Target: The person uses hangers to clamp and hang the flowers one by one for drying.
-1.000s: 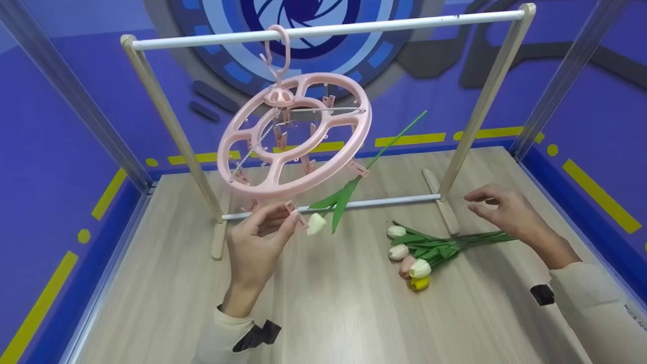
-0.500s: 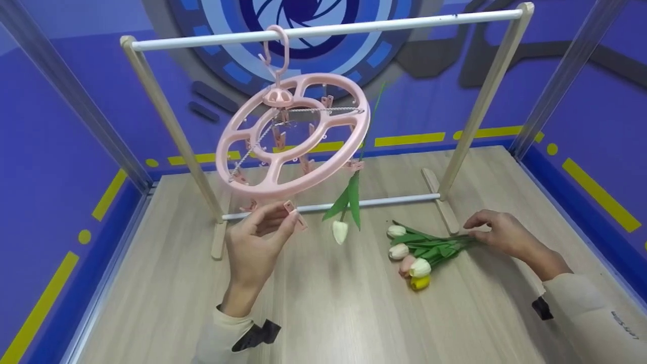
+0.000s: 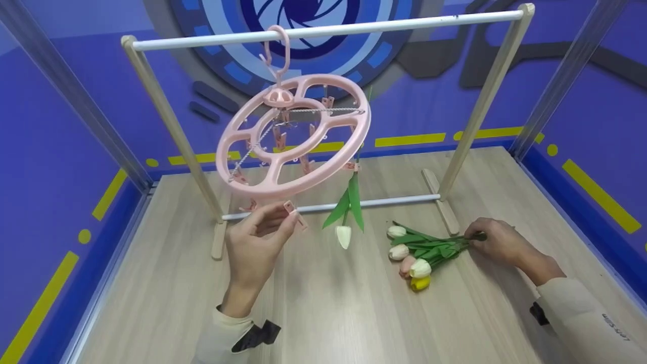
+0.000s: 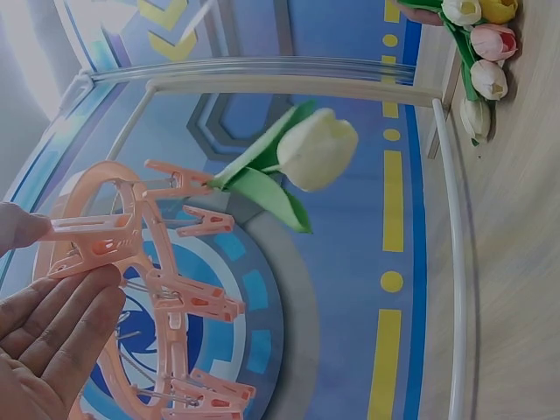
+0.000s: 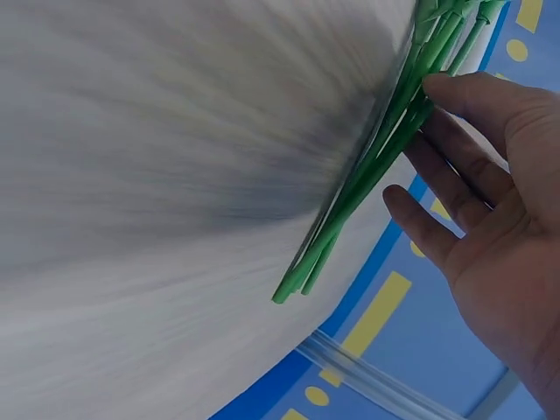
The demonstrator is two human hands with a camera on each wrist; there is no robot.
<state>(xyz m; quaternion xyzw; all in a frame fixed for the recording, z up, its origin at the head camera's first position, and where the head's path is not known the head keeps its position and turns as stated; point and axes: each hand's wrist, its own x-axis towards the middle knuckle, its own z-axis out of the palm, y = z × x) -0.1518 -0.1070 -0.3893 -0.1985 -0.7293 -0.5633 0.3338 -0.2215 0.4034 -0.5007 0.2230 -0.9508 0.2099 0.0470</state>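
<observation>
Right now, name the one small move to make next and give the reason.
Probably, the right hand should single out one stem and draw it from the tulip bunch: it is touching the stems there, while the left hand pinches a pink peg that holds no flower. A white tulip hangs from another peg.

On the right sleeve (image 3: 581,313), small dark lettering (image 3: 615,327), apparently "Let's slim", slightly blurred.

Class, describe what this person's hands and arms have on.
The left hand and right hand are gloveless. The left sleeve and right sleeve are cream, each with a black piece near the cuff; dark lettering marks the right one.
</observation>
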